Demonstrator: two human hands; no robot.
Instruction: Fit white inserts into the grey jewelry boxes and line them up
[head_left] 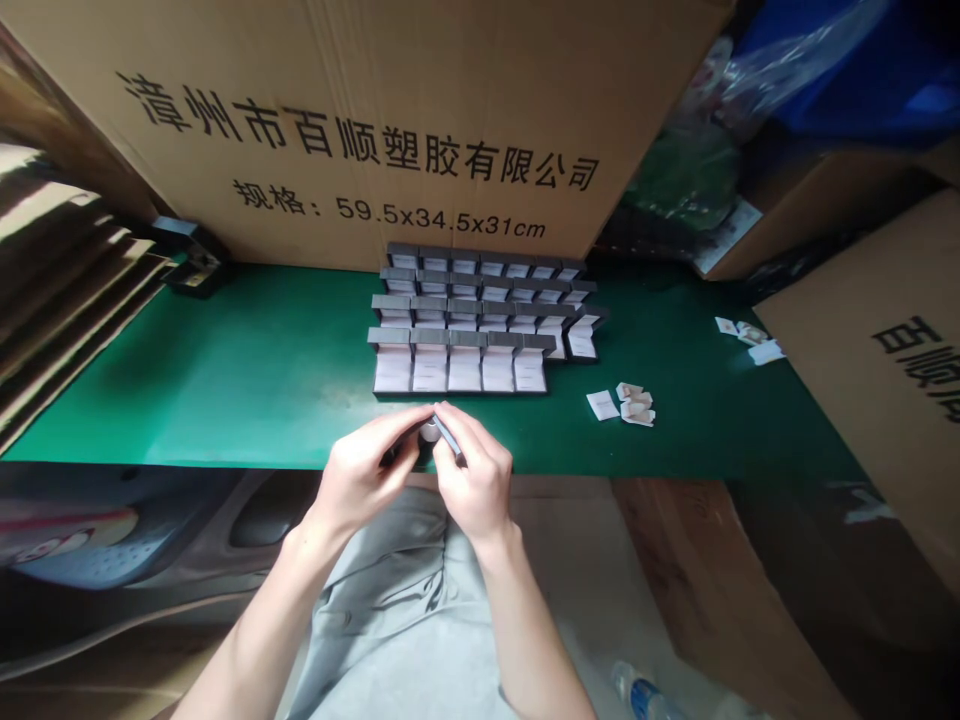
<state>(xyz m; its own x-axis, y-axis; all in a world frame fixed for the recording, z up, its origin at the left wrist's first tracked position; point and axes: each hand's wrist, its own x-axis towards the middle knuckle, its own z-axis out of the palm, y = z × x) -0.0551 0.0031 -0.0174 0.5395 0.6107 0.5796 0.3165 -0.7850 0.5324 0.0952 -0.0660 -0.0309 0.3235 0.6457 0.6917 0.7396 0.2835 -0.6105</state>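
1. A green tabletop (pixel 285 370) ran across the work area, with cardboard standing behind it and at both sides.
2. Nearest the camera were the person's grey clothing (pixel 397 620) and two bare forearms, reaching forward to the table's front edge. Low on the right, a clear plastic bottle (pixel 641 695) with a blue label showed in part.
3. The left hand (pixel 373 455) was closed, thumb and fingers pinching the left side of a small dark box (pixel 450 440) at the table's front edge.
4. The right hand (pixel 474 470) was clamped on the box's other side, its fingers along a grey panel. The fingertips of both hands nearly met at the top; much of the box was hidden, and a pale rounded piece (pixel 430 430) showed between the hands.
5. Just beyond stood four rows of open boxes (pixel 464 370), dark lids raised and pale inserts showing. The front row held five; one box at the right end of the second row sat turned at an angle.
6. Right of the rows lay a white card (pixel 602 404) beside folded pale pieces (pixel 636 404); farther right, more white scraps (pixel 765 352) lay near a side carton (pixel 885 380).
7. Farthest back, a black object (pixel 193 262) sat at the left, by a large printed carton (pixel 360 60).
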